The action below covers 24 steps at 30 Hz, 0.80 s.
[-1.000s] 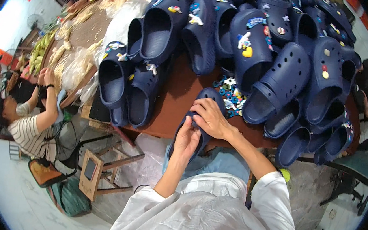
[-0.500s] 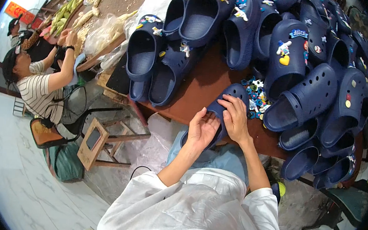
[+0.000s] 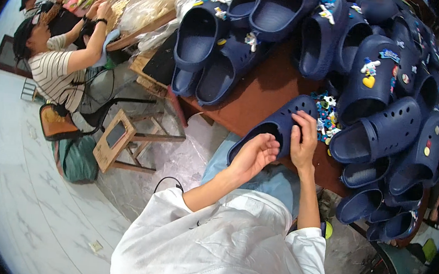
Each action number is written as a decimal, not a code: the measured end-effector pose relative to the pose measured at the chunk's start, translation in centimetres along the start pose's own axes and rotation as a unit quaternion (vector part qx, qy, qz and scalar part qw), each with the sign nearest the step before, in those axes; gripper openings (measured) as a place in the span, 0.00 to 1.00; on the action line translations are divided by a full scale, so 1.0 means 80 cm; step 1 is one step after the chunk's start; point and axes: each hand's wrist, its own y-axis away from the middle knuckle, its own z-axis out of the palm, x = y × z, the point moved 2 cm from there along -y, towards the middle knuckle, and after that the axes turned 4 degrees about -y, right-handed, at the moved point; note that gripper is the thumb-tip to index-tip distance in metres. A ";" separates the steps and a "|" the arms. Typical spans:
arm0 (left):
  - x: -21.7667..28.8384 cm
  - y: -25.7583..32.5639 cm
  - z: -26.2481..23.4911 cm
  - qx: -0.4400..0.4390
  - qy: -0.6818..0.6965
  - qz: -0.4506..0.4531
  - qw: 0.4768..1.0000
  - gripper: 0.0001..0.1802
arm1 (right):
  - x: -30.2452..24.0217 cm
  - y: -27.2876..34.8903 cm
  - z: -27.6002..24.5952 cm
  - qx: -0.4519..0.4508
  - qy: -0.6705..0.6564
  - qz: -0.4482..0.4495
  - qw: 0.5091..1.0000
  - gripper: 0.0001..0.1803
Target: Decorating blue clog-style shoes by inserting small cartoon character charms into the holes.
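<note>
A plain navy clog (image 3: 285, 114) with holes in its toe lies tilted at the table's near edge, above my lap. My left hand (image 3: 256, 152) is over its foot opening, palm turned up and fingers loosely bent, with nothing visible in it. My right hand (image 3: 304, 142) rests on the near side of the toe, thumb and fingertips against the clog; anything small beneath the fingertips is hidden. Just beyond the toe lies a heap of small colourful shoe charms (image 3: 328, 116). To the right of it, a clog (image 3: 371, 72) carries a yellow heart and other charms.
Piled navy clogs (image 3: 381, 131) cover the right side of the brown table (image 3: 250, 95); more clogs (image 3: 200, 35) stand at its far left. Left of me are a wooden stool (image 3: 116, 140) and a seated person (image 3: 59, 69) beside a tray of corn.
My left hand has drawn out of the clog's opening. My right hand has shifted from the top of the toe to its near side. The whole view has swung slightly.
</note>
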 end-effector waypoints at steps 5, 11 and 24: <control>0.045 0.055 0.014 0.051 -0.365 0.188 0.910 0.10 | 0.005 0.019 -0.012 0.024 0.053 -0.002 0.998 0.12; 0.151 0.051 -0.073 0.243 -0.496 0.426 0.716 0.08 | -0.001 0.047 -0.039 0.050 0.079 0.020 0.995 0.10; 0.213 -0.011 -0.192 0.396 -0.636 0.484 0.452 0.15 | -0.047 0.140 0.009 0.071 -0.099 0.289 0.949 0.41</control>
